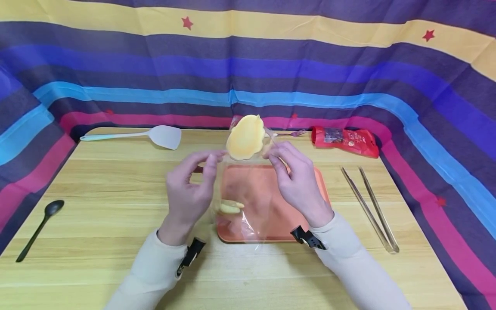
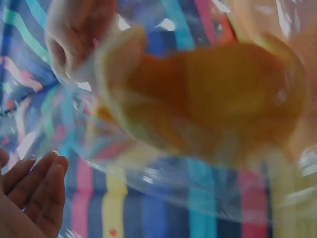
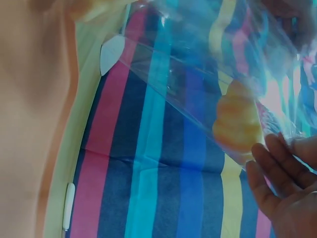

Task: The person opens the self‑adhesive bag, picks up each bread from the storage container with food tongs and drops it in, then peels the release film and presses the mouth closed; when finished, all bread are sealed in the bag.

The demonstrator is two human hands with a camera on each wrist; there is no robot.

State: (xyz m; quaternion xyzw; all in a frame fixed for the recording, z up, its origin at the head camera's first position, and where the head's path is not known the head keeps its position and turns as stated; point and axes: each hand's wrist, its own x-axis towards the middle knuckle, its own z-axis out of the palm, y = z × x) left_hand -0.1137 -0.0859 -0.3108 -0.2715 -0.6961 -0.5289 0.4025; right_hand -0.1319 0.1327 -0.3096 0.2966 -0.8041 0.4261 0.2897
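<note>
Both hands hold up a clear plastic bag (image 1: 248,224) over a salmon-pink tray (image 1: 302,189). A yellow, scalloped bread-like piece (image 1: 246,137) shows at the bag's upper end, between the hands; the right wrist view shows it behind clear film. Lower down, by the tray's left side, is a smaller pale yellow-green piece (image 1: 230,207); whether it lies inside the bag, I cannot tell. My left hand (image 1: 193,185) pinches the bag's left edge with thumb and forefinger. Opposite, my right hand (image 1: 296,178) pinches the right edge beside the bread-like piece.
A white spatula (image 1: 165,137) lies at the back left, a black spoon (image 1: 46,219) at the left. Behind the right hand is a purple fork (image 1: 297,133). On the right are a red packet (image 1: 345,141) and metal tongs (image 1: 373,211). Striped cloth (image 1: 116,64) surrounds the table.
</note>
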